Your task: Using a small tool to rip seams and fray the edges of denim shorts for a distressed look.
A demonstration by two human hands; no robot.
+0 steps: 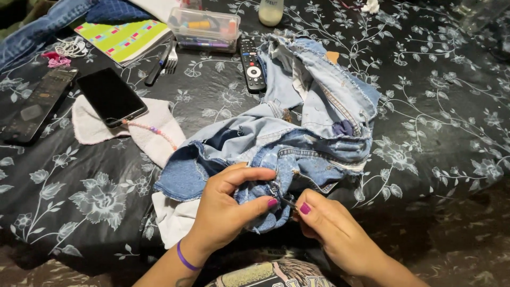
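Seemingly mid-stitch, the left hand [228,204] pinches the jeans [297,138] bunched on the counter [425,106] while the right hand [329,226] grips a needle [288,202], next needing a steady pull.

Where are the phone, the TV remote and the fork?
phone [111,96], head view, middle of its dark screen.
TV remote [252,62], head view, on its buttons near the middle.
fork [171,62], head view, on the prongs.
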